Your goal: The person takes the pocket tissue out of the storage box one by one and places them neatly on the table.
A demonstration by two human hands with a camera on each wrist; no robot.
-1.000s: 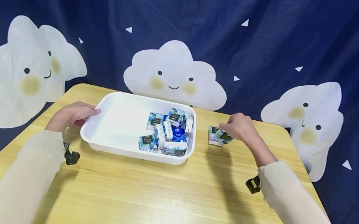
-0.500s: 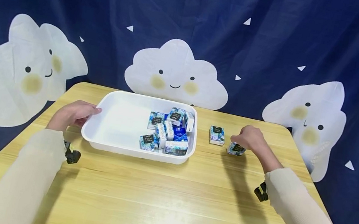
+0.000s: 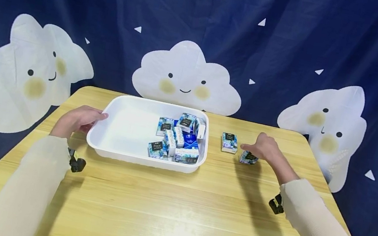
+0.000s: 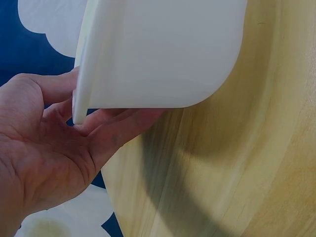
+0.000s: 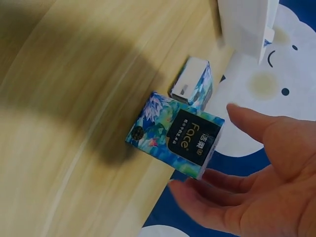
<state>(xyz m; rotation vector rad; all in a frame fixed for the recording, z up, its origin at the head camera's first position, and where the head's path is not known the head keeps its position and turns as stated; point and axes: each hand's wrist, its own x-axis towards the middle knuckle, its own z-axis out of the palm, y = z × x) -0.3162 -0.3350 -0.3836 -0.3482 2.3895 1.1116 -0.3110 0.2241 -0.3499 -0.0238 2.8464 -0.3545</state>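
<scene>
My left hand [image 3: 81, 118] holds the left end of a white plastic tray [image 3: 128, 129], thumb over the rim and fingers underneath, as the left wrist view shows. Beyond the tray's right side, my right hand [image 3: 266, 149] is at a floral blue-green tissue pack [image 5: 170, 133] with a black "Face" label. In the right wrist view its thumb stands apart from the pack, while the other fingertips are right at the pack's edge. A second tissue pack [image 3: 229, 144] of the same pattern lies between that one and the tray.
Several floral tissue packs [image 3: 164, 125] and a plain blue pack [image 3: 190, 141] lie jumbled in the tray's right half. The wooden table [image 3: 146, 202] ends at a dark blue curtain [image 3: 282, 46] with cloud prints.
My right hand has moved right with one tissue pack, away from the other pack, and set it on the table; its thumb has since spread off. My left hand stays on the tray.
</scene>
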